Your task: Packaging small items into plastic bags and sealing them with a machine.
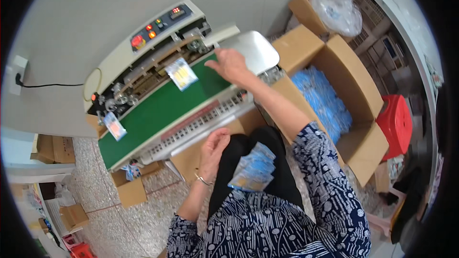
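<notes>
My right hand [230, 65] reaches over the right end of a green conveyor belt [158, 110] on a band sealing machine [143, 52]. Its thumb stands apart from the fingers, and I see nothing held. A small clear-and-blue packet [181, 74] with yellowish contents lies on the belt, against the sealing side. Farther left rests another packet [115, 126] with pinkish contents. My left hand [213, 149] hovers by my left knee, fingers loosely curved and apart from the thumb, holding nothing visible. On my lap lies an overlapping stack of blue packets [254, 168].
A large open carton [351, 74] with many blue packets [321, 98] stands at right, next to a red stool [396, 126]. A clear plastic bag [336, 9] sits behind it. The machine's control panel [160, 25] has lit buttons. Below the belt's left end is a small carton [131, 192].
</notes>
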`<state>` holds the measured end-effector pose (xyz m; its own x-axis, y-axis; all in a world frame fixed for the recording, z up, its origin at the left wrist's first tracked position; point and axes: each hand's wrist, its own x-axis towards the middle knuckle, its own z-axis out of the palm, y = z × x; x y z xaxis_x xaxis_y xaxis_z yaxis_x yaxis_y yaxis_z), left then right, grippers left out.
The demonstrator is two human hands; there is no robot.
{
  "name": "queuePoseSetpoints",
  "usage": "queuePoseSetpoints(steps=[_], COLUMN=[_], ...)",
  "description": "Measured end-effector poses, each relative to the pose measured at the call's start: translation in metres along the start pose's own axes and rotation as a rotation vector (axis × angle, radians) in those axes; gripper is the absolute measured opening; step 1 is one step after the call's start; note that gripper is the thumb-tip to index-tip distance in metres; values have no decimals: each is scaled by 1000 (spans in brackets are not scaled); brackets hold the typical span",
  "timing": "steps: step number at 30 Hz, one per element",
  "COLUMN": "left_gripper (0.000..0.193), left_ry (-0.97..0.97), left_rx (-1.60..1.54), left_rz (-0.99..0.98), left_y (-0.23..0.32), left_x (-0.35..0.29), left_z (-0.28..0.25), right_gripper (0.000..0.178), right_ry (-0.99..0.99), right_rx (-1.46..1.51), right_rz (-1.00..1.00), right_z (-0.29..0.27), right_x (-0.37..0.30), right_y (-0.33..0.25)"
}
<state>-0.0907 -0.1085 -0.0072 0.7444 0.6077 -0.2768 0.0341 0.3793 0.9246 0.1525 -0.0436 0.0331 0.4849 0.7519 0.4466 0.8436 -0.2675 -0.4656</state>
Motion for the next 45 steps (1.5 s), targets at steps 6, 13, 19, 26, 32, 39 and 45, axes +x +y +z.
queuePoseSetpoints(steps=[6,13,19,26,32,39,45], left_gripper=[28,23,16,11,16,27,27], left_ry=[-214,-140,-132,-44,22,-35,21], left_rx=[607,558,545,94,-133,-99,-195], left_rz=[288,194,205,203,253,229,198], left_y=[-24,-37,-42,0,32,32,38], left_x=[-38,-59,-48,-25,-10,6,21], left_z=[-10,-3,9,22,49,47,43], right_gripper=[32,30,28,41,33,27,23], right_ry=[-210,-315,-262,-194,-396,-474,-620], right_rx=[392,525,689,722,984,961,1067], right_rz=[165,611,636,221,343,383,505], right_z=[-99,-152,-146,-119,-98,-89,-82], right_x=[-107,-221,-247,-224,-193,-175,-151], right_y=[36,22,7,-7,-27,-19,-12])
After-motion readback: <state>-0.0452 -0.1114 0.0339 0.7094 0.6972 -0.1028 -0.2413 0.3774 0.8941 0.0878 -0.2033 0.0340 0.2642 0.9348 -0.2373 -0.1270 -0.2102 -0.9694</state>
